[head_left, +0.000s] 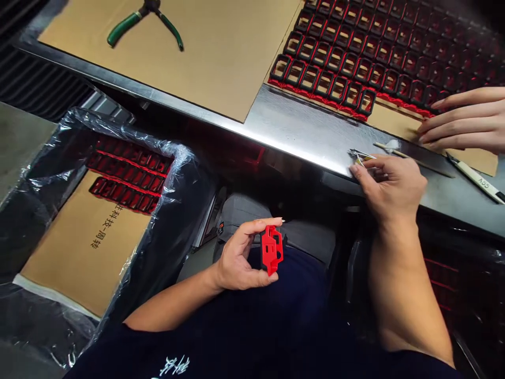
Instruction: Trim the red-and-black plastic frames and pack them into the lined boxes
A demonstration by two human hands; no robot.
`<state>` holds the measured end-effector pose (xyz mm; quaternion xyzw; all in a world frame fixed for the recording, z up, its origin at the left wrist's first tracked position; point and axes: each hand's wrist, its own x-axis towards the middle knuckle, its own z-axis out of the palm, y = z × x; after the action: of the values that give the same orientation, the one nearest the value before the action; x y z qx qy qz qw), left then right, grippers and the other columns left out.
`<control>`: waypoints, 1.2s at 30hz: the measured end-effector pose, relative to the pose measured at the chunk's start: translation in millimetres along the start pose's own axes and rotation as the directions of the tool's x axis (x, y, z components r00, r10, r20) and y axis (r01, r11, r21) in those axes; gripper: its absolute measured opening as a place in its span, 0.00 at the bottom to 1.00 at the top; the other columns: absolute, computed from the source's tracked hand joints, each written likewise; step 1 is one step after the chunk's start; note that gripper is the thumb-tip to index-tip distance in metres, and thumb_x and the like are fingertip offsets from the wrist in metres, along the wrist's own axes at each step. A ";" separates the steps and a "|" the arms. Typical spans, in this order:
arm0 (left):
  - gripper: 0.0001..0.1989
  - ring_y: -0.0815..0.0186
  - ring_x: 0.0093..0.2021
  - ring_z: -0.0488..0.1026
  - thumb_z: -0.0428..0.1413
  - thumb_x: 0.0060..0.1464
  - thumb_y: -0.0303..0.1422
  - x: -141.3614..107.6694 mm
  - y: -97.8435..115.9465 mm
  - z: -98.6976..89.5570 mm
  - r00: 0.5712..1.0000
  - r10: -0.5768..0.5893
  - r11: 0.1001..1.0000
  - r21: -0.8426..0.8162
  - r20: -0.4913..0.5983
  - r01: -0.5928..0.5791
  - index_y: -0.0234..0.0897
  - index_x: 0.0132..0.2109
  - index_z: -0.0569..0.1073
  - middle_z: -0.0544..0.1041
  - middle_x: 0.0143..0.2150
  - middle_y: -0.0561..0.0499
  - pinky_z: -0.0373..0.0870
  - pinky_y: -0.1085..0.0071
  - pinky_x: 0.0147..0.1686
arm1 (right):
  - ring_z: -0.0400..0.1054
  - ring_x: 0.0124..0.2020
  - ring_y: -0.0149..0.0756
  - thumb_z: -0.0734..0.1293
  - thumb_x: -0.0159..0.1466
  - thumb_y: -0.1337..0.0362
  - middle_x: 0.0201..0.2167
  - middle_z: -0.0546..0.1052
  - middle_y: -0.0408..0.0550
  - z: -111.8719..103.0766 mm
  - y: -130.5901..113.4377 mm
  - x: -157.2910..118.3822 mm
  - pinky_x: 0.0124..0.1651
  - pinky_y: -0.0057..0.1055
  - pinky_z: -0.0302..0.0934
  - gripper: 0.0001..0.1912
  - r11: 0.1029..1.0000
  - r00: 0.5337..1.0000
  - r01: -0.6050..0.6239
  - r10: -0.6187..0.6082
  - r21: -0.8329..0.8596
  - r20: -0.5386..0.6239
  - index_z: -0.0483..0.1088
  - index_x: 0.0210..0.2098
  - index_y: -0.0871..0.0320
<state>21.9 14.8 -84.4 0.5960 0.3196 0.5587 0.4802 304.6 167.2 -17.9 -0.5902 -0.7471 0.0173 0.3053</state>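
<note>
My left hand (pixel 244 258) holds a small red and black plastic housing (pixel 270 250) above my lap, pinched at its two ends between thumb and fingers. Its red side, with several cut-outs, faces up. At the front edge of the metal table, my right hand (pixel 390 181) is closed on a thin metal tool with a yellowish part (pixel 362 156); its exact kind is unclear. Close to that hand lie a thin stick (pixel 414 159) and a white-handled pen-like tool (pixel 479 179). Rows of similar black and red housings (pixel 337 87) stand beyond on the table.
Another person's hand (pixel 467 120) reaches in from the right beside the rows. Green-handled pliers (pixel 125 29) lie on a cardboard sheet (pixel 205 68). At lower left, a plastic-lined bin (pixel 183 158) contains cardboard and more housings. The metal table edge (pixel 221 123) runs across in front of me.
</note>
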 end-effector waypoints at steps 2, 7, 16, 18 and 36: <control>0.38 0.50 0.64 0.72 0.68 0.53 0.38 -1.1 2.5 1.0 0.999 0.035 0.998 0.045 -0.037 -0.033 0.45 0.66 0.60 0.73 0.62 0.36 0.69 0.45 0.62 | 0.74 0.53 0.57 0.73 0.65 0.59 0.45 0.82 0.53 -3.2 -15.4 -5.6 0.59 0.57 0.63 0.05 1.000 0.999 0.005 -0.003 0.029 -0.055 0.78 0.38 0.53; 0.39 0.51 0.64 0.71 0.68 0.52 0.33 -0.9 2.3 0.6 0.987 0.159 0.963 0.225 -0.031 -0.148 0.44 0.66 0.58 0.73 0.62 0.35 0.70 0.45 0.61 | 0.79 0.36 0.40 0.70 0.65 0.66 0.37 0.84 0.46 -8.1 -84.6 -75.9 0.39 0.38 0.74 0.07 0.850 0.970 -0.141 0.017 0.507 0.241 0.79 0.43 0.52; 0.38 0.51 0.63 0.72 0.66 0.55 0.40 0.3 -7.2 2.4 0.963 0.247 0.889 0.369 0.110 -0.270 0.41 0.66 0.57 0.76 0.60 0.35 0.73 0.43 0.59 | 0.74 0.21 0.31 0.68 0.63 0.68 0.24 0.82 0.41 11.8 -125.1 -116.2 0.28 0.26 0.69 0.07 0.533 0.772 -0.554 0.042 0.640 0.634 0.79 0.38 0.57; 0.38 0.51 0.63 0.72 0.67 0.53 0.38 -0.6 -8.3 4.7 0.970 0.224 0.906 0.347 0.095 -0.243 0.40 0.65 0.58 0.76 0.60 0.35 0.72 0.43 0.60 | 0.70 0.17 0.29 0.68 0.65 0.65 0.19 0.79 0.41 13.1 -124.5 -118.4 0.24 0.24 0.64 0.07 0.503 0.745 -0.600 0.068 0.622 0.664 0.79 0.33 0.58; 0.32 0.53 0.58 0.77 0.69 0.48 0.27 -15.9 -7.0 22.8 0.917 -0.392 0.830 -0.404 0.070 0.385 0.42 0.56 0.63 0.69 0.68 0.36 0.73 0.56 0.57 | 0.76 0.25 0.35 0.73 0.62 0.49 0.30 0.83 0.51 31.9 -117.8 -144.1 0.30 0.30 0.73 0.20 -0.381 0.410 -0.854 -0.078 0.353 0.909 0.81 0.42 0.59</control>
<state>42.5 -2.4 -94.7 0.4002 0.3137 0.5085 0.6949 203.5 13.6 -61.1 -0.3657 -0.1683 0.8638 0.3030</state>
